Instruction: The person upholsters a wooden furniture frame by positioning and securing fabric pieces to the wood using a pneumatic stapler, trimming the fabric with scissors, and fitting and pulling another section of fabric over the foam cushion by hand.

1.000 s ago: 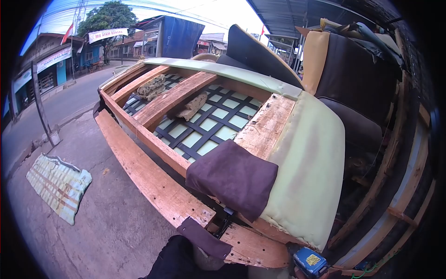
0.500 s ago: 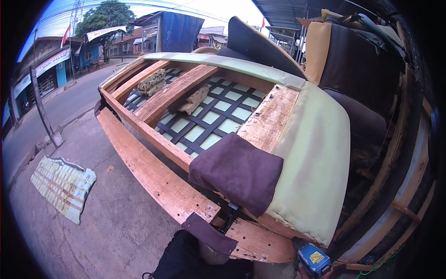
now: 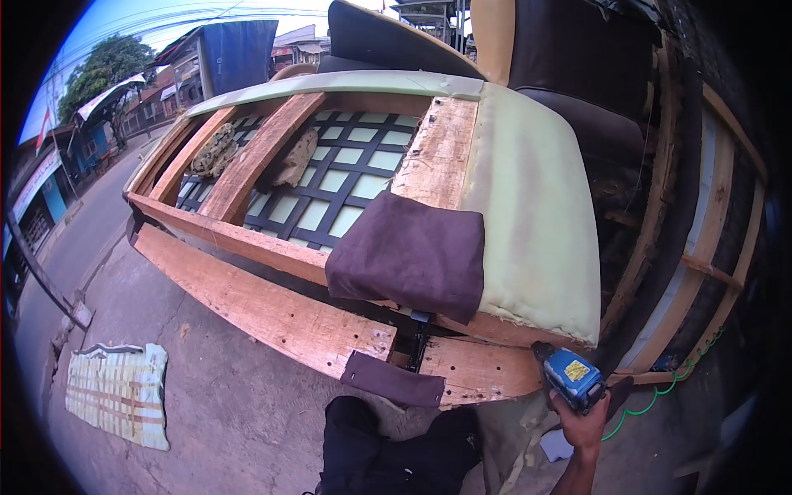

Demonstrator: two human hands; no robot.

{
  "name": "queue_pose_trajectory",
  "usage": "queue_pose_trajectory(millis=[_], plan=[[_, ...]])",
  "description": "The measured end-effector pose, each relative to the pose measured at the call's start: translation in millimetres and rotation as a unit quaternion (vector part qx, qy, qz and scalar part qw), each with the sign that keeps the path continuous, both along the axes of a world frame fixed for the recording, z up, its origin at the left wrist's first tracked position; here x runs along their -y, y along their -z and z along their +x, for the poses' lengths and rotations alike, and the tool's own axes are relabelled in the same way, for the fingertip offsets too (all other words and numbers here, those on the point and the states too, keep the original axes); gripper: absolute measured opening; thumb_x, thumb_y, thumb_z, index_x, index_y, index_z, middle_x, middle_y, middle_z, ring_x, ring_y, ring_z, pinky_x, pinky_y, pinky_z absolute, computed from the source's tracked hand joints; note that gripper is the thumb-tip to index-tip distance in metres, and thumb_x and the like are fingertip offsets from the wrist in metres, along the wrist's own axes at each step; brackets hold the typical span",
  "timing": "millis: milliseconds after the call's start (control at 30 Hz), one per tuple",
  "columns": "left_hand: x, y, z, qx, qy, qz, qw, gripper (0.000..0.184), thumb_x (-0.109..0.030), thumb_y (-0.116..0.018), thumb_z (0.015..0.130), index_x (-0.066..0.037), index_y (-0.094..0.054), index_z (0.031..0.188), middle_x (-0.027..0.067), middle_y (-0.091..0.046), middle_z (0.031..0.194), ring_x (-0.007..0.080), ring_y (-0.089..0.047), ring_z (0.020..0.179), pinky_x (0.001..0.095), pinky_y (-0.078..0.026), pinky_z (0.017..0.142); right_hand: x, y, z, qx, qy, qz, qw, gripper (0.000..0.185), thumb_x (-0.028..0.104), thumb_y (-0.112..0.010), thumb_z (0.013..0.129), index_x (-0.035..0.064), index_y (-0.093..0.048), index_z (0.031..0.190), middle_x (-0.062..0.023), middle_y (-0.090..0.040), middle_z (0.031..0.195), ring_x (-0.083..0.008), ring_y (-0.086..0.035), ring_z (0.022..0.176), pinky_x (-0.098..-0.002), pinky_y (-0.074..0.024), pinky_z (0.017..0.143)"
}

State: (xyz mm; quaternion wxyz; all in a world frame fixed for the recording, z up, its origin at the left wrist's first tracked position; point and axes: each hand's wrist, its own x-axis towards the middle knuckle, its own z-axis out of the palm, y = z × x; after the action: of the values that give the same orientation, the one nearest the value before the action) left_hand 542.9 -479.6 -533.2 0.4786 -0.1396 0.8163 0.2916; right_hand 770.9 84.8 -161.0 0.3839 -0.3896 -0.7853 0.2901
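Cloth (image 3: 408,256) on frame (image 3: 239,239); 2 chunks (image 3: 214,153) inside; panel (image 3: 120,396) on ground (image 3: 231,379), left of frame.

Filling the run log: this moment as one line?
right hand: holding blue tool | tool nose: by lower corner of green foam, contact unclear | left hand: not in view | purple cloth: draped over wooden frame

Wide open way over grey concrete floor (image 3: 235,371), left of long curved wooden board (image 3: 268,307). Just thin dark slot between board and big wooden frame (image 3: 239,239). Folded dark purple cloth (image 3: 408,256) covers near part of frame. Room above black criss-cross straps (image 3: 342,175), but thick wooden crossbar (image 3: 268,153) cuts across. Blue boxy tool (image 3: 573,381) in right hand (image 3: 582,425) blocks padding's near corner. Curly green hose (image 3: 675,379) loops beyond.
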Motion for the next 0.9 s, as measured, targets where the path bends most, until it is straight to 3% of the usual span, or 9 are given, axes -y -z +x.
queue_pose_trajectory(millis=[100,200,233,300,367,433,500,600,900], plan=[[21.4,12.8,-4.0,0.022,0.142,-0.021,0.989,0.038,-0.032,-0.063,0.091,-0.004,-0.067,0.117,0.0238,-0.074,0.094,0.0335,-0.076,0.080,0.0456,-0.060,0.079,31.1,-39.1,-24.3,-0.059,-0.038,-0.170,0.983,0.031,0.012,-0.084,0.079,-0.0034,-0.067,0.099,-0.0085,-0.069,0.080,-0.0166,-0.066,0.064,-0.0328,-0.0516,0.059],[4.4,-0.1,-47.6,-0.186,0.473,0.017,0.861,0.038,-0.032,-0.063,0.091,-0.004,-0.067,0.117,0.0239,-0.074,0.094,0.0335,-0.076,0.080,0.0454,-0.061,0.080,49.3,-51.1,-35.1,-0.064,-0.019,-0.183,0.981,0.021,0.009,-0.076,0.083,-0.0026,-0.069,0.099,-0.0035,-0.066,0.068,-0.0098,-0.059,0.053,-0.0284,-0.0448,0.049],[-61.5,-86.9,-80.9,-0.324,0.439,0.015,0.838,0.032,-0.025,-0.055,0.103,-0.003,-0.068,0.123,0.0206,-0.075,0.088,0.0339,-0.074,0.077,0.0411,-0.060,0.078,55.4,-51.2,-37.8,-0.072,-0.010,-0.188,0.979,0.021,0.010,-0.076,0.083,-0.0023,-0.069,0.099,-0.0033,-0.065,0.067,-0.0097,-0.057,0.051,-0.0286,-0.0434,0.048],[-175.1,-268.2,-113.8,-0.447,0.219,0.238,0.834,0.023,-0.008,-0.057,0.097,-0.004,-0.070,0.116,0.0211,-0.073,0.088,0.0375,-0.072,0.085,0.0438,-0.056,0.077,65.5,-51.2,-46.0,-0.095,0.000,-0.181,0.979,0.023,0.009,-0.074,0.083,0.0014,-0.064,0.103,-0.0012,-0.058,0.063,-0.0099,-0.051,0.047,-0.0277,-0.0417,0.045],[-243.6,-362.1,-129.2,-0.643,0.314,0.426,0.553,0.028,0.003,-0.063,0.090,0.000,-0.068,0.117,0.0176,-0.072,0.098,0.0313,-0.072,0.091,0.0407,-0.055,0.078,74.5,-49.8,-53.1,-0.102,0.024,-0.207,0.973,0.024,0.010,-0.075,0.084,0.0024,-0.062,0.103,-0.0003,-0.056,0.063,-0.0100,-0.050,0.047,-0.0279,-0.0412,0.045],[-300.1,-424.9,-128.9,-0.675,0.451,0.487,0.323,0.034,-0.006,-0.066,0.091,-0.004,-0.068,0.125,0.0157,-0.068,0.125,0.0300,-0.064,0.120,0.0453,-0.050,0.100,85.6,-51.1,-60.9,-0.102,0.041,-0.211,0.971,0.025,0.012,-0.076,0.085,0.0031,-0.061,0.102,0.0000,-0.055,0.064,-0.0103,-0.050,0.048,-0.0281,-0.0410,0.045],[-358.0,-445.1,-126.9,-0.739,0.486,0.420,0.201,0.048,-0.025,-0.066,0.096,-0.009,-0.060,0.140,0.0123,-0.059,0.145,0.0285,-0.052,0.139,0.0467,-0.038,0.117,101.6,-55.7,-73.4,-0.101,0.052,-0.193,0.974,0.019,0.017,-0.076,0.084,0.0015,-0.065,0.083,-0.0008,-0.058,0.061,-0.0092,-0.051,0.048,-0.0289,-0.0388,0.046],[-404.2,-460.8,-150.0,-0.724,0.579,0.324,0.187,0.070,-0.045,-0.059,0.100,-0.015,-0.038,0.159,0.0054,-0.040,0.163,0.0233,-0.033,0.153,0.0516,-0.025,0.126,135.1,-75.0,-101.7,-0.100,0.054,-0.169,0.979,0.018,0.017,-0.075,0.086,0.0023,-0.066,0.084,-0.0001,-0.058,0.061,-0.0089,-0.051,0.048,-0.0288,-0.0383,0.046],[-420.6,-503.6,-194.4,-0.626,0.694,0.297,0.194,0.072,-0.060,-0.025,0.107,-0.016,-0.024,0.164,0.0060,-0.025,0.170,0.0251,-0.016,0.159,0.0574,-0.009,0.129,182.3,-119.2,-131.4,-0.112,0.048,-0.159,0.980,0.017,0.016,-0.074,0.087,0.0017,-0.068,0.095,0.0005,-0.057,0.060,-0.0086,-0.050,0.047,-0.0274,-0.0387,0.046]])
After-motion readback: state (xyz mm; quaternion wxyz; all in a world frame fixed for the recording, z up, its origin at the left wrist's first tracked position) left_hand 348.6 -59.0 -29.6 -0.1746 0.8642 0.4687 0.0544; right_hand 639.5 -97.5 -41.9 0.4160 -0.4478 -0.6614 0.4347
